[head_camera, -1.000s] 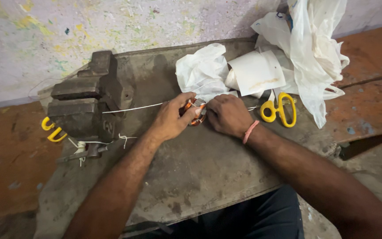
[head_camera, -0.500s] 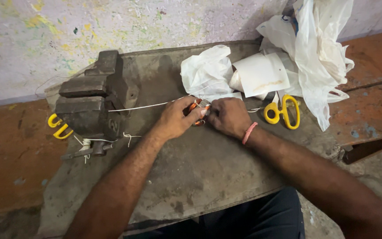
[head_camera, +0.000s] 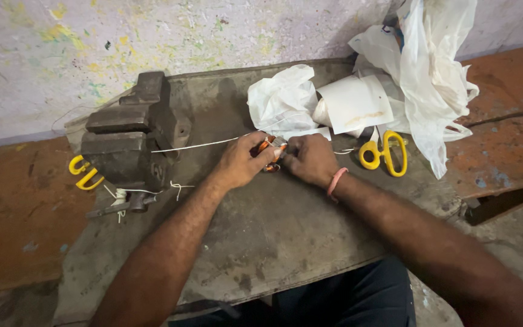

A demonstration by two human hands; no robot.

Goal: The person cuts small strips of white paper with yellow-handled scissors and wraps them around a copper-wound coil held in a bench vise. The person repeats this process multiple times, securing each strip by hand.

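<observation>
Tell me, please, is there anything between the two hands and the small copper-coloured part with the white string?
Nothing visible. The left hand and the right hand both grip the copper-coloured part directly. The white string runs freely from it to the vise, above the bench.

Bench vise (head_camera: pixel 129 136) at left on the work slab (head_camera: pixel 286 242), against far wall. String (head_camera: pixel 201 144) runs from vise right to a small coil piece (head_camera: pixel 269 151) at slab centre, left hand (head_camera: pixel 243 162) and right hand (head_camera: pixel 309 158) closed on it from either side. Crumpled plastic bags (head_camera: pixel 419 66) and paper sheet (head_camera: pixel 355 103) far right, behind the hands. Scissors (head_camera: pixel 385 154) just right of right hand, near the bags. Another handled tool (head_camera: pixel 85 172) left of vise
</observation>
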